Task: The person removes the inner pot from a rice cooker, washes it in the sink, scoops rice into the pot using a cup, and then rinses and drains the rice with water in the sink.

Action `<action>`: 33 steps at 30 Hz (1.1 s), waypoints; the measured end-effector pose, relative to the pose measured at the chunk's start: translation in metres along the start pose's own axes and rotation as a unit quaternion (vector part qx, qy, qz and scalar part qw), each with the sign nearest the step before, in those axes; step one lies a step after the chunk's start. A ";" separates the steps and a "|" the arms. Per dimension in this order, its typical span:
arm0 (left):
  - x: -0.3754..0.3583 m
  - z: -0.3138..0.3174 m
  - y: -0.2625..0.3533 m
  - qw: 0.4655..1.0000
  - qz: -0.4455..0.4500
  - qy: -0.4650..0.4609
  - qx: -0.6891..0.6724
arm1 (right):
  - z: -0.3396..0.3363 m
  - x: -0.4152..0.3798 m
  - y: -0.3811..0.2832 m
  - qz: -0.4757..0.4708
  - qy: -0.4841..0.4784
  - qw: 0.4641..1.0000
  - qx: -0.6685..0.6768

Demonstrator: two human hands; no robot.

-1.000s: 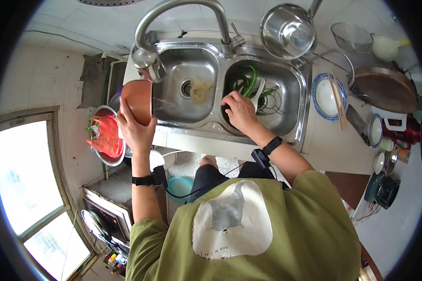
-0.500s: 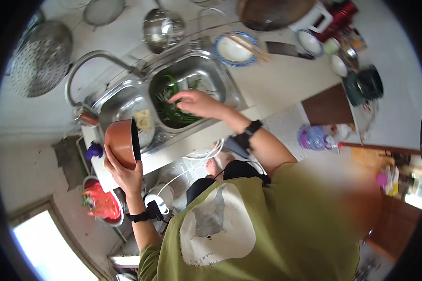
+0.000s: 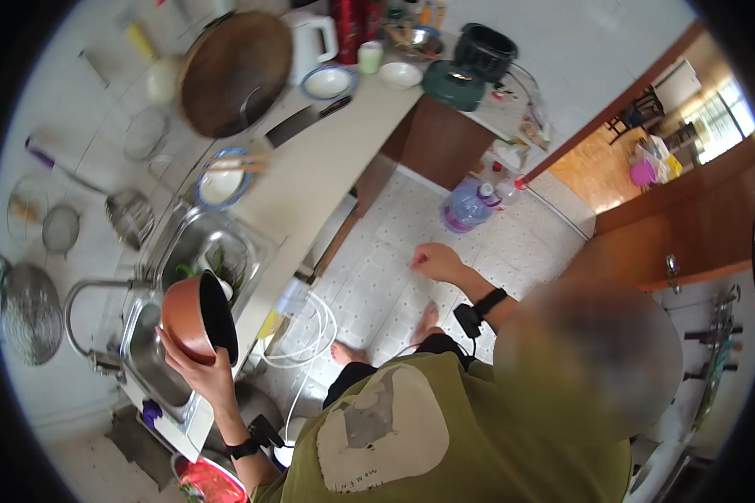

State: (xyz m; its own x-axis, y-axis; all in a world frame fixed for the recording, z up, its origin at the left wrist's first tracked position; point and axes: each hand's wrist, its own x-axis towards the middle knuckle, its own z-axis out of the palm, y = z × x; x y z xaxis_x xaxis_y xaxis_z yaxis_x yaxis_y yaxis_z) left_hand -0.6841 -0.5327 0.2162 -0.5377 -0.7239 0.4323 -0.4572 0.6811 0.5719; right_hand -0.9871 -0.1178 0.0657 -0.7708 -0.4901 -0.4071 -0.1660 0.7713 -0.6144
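My left hand (image 3: 201, 377) grips the outside of a round, copper-brown pot (image 3: 189, 317) with a dark inside. The pot is tilted over the double sink (image 3: 158, 356), its mouth facing right. Green vegetables (image 3: 229, 267) lie in the far basin, partly hidden behind the pot, with a small white item beside them. Away from the counter, above the tiled floor, my right hand (image 3: 438, 261) has its fingers curled in and nothing visible in them.
On the counter are a cleaver (image 3: 304, 122), a blue-rimmed bowl with chopsticks (image 3: 221, 184) and a wooden lid (image 3: 236, 74). The faucet (image 3: 74, 323) arches over the near basin. A large water bottle (image 3: 470, 206) and a coiled white hose (image 3: 331, 335) are at floor level.
My right hand has left the sink and swung right over the floor, its fingers curling in. The view has turned right. My left hand still holds the pot.
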 end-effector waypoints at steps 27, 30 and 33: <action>-0.148 0.591 0.747 0.776 0.232 -0.478 -0.341 | -0.199 -0.284 0.692 0.372 0.047 0.918 0.130; -0.167 0.669 0.834 0.726 0.250 -0.531 -0.359 | -0.227 -0.282 0.714 0.461 0.023 0.861 0.213; -0.199 0.716 0.946 0.690 0.334 -0.549 -0.333 | -0.301 -0.274 0.718 0.461 0.147 0.798 0.359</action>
State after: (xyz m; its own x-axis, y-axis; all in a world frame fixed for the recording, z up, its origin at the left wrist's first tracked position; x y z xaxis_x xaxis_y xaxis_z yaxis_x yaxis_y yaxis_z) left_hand -1.5169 0.3343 0.1726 -0.8506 0.4961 0.1744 0.3829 0.3569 0.8521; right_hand -1.0803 0.6930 -0.0607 -0.4910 0.3488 -0.7983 0.8686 0.2669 -0.4176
